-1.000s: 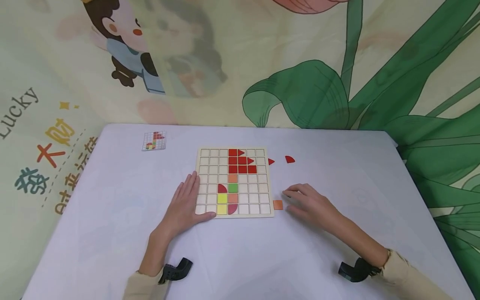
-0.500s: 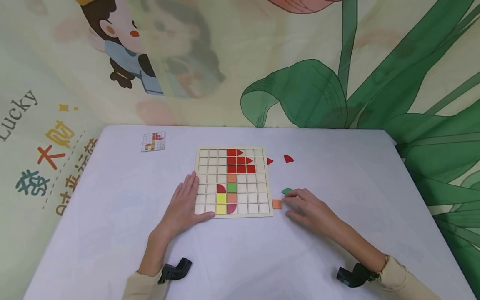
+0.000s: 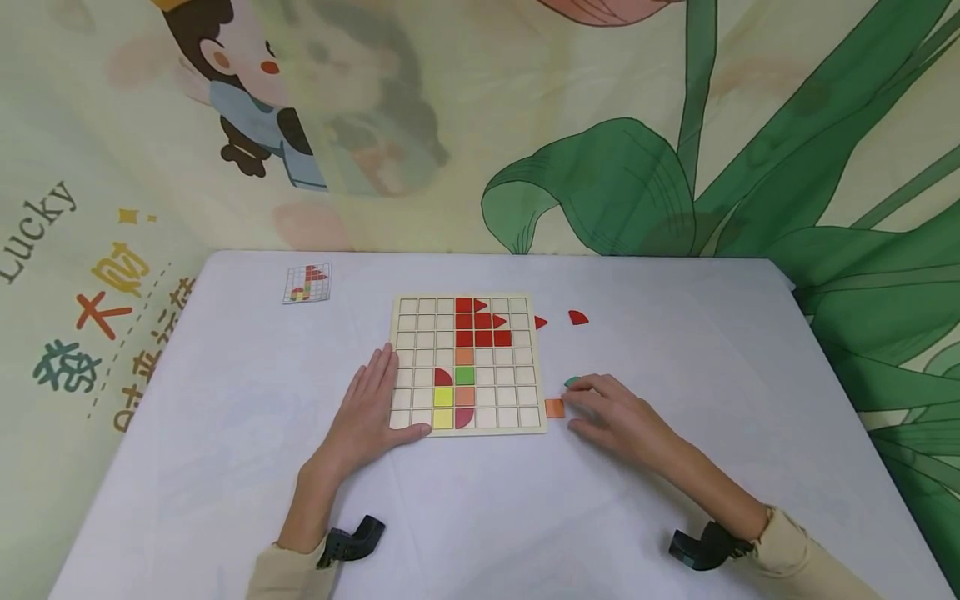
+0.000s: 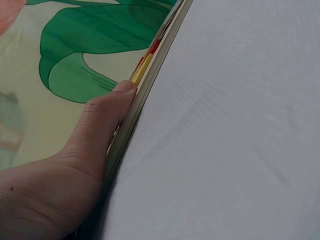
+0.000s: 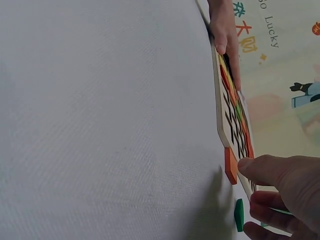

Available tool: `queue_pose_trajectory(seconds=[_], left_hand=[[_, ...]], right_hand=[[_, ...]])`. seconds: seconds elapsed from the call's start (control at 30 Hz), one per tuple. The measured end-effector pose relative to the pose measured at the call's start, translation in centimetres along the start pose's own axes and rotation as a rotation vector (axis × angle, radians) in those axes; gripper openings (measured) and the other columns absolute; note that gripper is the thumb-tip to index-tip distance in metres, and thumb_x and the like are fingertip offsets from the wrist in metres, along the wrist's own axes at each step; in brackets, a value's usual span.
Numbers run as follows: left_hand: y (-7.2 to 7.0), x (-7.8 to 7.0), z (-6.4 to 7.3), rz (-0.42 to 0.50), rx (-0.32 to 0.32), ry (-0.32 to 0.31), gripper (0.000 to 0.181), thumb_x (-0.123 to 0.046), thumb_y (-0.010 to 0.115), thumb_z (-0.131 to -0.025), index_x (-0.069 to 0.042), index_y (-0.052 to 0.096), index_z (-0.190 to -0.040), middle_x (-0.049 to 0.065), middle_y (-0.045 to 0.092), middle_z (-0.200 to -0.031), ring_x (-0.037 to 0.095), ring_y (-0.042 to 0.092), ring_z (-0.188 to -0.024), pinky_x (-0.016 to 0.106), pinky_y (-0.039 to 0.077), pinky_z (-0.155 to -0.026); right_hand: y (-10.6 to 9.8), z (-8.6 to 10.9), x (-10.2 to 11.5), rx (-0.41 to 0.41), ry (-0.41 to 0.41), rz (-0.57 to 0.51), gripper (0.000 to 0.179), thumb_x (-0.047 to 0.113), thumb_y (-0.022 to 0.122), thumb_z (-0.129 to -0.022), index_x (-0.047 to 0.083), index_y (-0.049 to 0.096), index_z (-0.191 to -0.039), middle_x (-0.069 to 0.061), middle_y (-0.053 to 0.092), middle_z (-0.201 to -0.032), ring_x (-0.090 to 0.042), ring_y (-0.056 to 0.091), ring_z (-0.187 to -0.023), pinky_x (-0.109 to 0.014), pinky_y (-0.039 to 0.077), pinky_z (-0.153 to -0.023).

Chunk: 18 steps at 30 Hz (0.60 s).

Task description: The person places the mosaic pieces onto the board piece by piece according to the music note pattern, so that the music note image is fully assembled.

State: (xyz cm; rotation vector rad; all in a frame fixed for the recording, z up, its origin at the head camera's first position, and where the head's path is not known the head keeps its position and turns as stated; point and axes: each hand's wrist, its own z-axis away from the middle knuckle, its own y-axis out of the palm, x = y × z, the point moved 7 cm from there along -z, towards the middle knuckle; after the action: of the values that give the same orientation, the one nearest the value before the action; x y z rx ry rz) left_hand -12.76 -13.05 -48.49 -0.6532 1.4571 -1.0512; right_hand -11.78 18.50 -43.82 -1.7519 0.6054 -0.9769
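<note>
A square wooden grid board (image 3: 510, 375) lies on the white table, with red, orange, yellow and green tiles in its cells. My left hand (image 3: 362, 408) rests along its left edge, fingers straight and thumb on the near edge; the thumb (image 4: 102, 117) shows in the left wrist view. My right hand (image 3: 618, 412) hovers right of the board with loosely bent fingers. An orange square tile (image 3: 554, 408) lies by the board's right edge, near the thumb. Partly covered by the fingertips is a green tile (image 3: 572, 382); in the right wrist view a green tile (image 5: 239, 215) lies beside the fingers.
A small pattern card (image 3: 307, 283) lies at the back left of the table. Beyond the board's right edge are a red triangle (image 3: 540, 322) and a red quarter-round tile (image 3: 578, 317). A printed cloth (image 3: 450, 125) hangs behind the table.
The right hand has shifted slightly near the orange tile. The green tile, hidden a second ago, came into sight beyond the fingers and is now partly covered. The left hand keeps its place.
</note>
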Motion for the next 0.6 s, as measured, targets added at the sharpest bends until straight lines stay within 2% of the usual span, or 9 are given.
queue_pose_trajectory(seconds=[0.27,0.47,0.6], left_hand=[[0.1,-0.1,-0.1,-0.003,-0.006,0.001,0.117,-0.054,0.076,-0.074,-0.003,0.010,-0.155,0.014,0.005,-0.165,0.032,0.004,-0.153,0.052,0.011,-0.124],[0.0,-0.1,0.0,0.000,-0.001,-0.005,0.117,-0.054,0.076,-0.074,-0.002,0.010,-0.155,0.015,0.005,-0.165,0.032,0.004,-0.153,0.052,0.011,-0.124],[0.0,-0.1,0.0,0.004,0.002,-0.004,0.117,-0.055,0.076,-0.074,-0.002,0.010,-0.155,0.015,0.005,-0.165,0.032,0.004,-0.153,0.052,0.010,-0.124]], right_hand=[[-0.4,-1.1,-2.2,-0.009,0.207,-0.019,0.036,0.014,0.078,-0.080,0.009,0.070,-0.115,-0.008,0.064,-0.116,-0.025,0.060,-0.109,-0.041,0.058,-0.086],[0.8,-1.9,-2.8,0.006,0.178,0.022,0.013,0.009,0.079,-0.078,0.011,0.072,-0.089,-0.002,0.065,-0.095,-0.016,0.057,-0.085,-0.029,0.056,-0.071],[0.8,-2.2,-2.7,0.011,0.162,0.034,0.013,0.008,0.080,-0.078,0.010,0.072,-0.088,-0.001,0.065,-0.092,-0.014,0.058,-0.082,-0.029,0.057,-0.071]])
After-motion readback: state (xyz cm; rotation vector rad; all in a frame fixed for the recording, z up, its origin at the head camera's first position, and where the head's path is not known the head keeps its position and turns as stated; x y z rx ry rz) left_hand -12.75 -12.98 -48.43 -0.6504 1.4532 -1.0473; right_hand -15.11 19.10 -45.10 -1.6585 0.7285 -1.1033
